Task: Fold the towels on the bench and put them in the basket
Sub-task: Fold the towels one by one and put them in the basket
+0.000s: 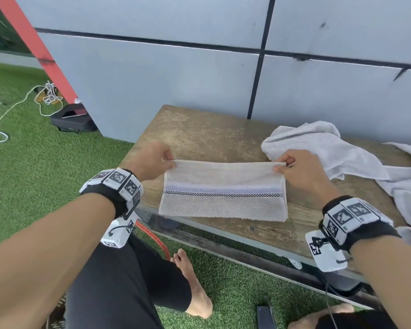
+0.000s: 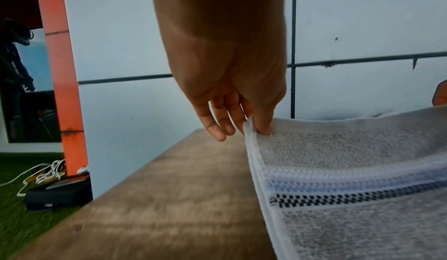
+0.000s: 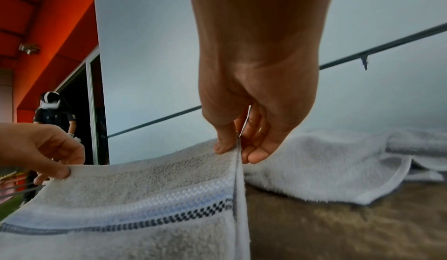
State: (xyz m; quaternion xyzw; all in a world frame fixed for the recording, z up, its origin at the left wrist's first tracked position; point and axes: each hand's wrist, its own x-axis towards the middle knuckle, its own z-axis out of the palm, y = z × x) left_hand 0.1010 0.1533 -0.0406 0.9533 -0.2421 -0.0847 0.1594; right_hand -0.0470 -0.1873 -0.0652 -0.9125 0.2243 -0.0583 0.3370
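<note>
A pale striped towel (image 1: 223, 193) with a blue band and a black checked line hangs folded over the wooden bench (image 1: 199, 136), its lower edge near the bench's front. My left hand (image 1: 170, 162) pinches its upper left corner, thumb on the cloth (image 2: 264, 128). My right hand (image 1: 280, 166) pinches the upper right corner (image 3: 232, 149). The top edge is stretched taut between both hands. The striped towel (image 2: 350, 187) fills the lower right of the left wrist view and the lower left (image 3: 121, 206) of the right wrist view. No basket is in view.
A crumpled grey towel (image 1: 330, 150) lies on the bench to the right, close behind my right hand (image 3: 326, 164). A grey panelled wall (image 1: 199, 67) backs the bench. Artificial grass (image 1: 45, 174), a black case (image 1: 74, 119) and white cables lie to the left. My bare foot (image 1: 192, 283) is below.
</note>
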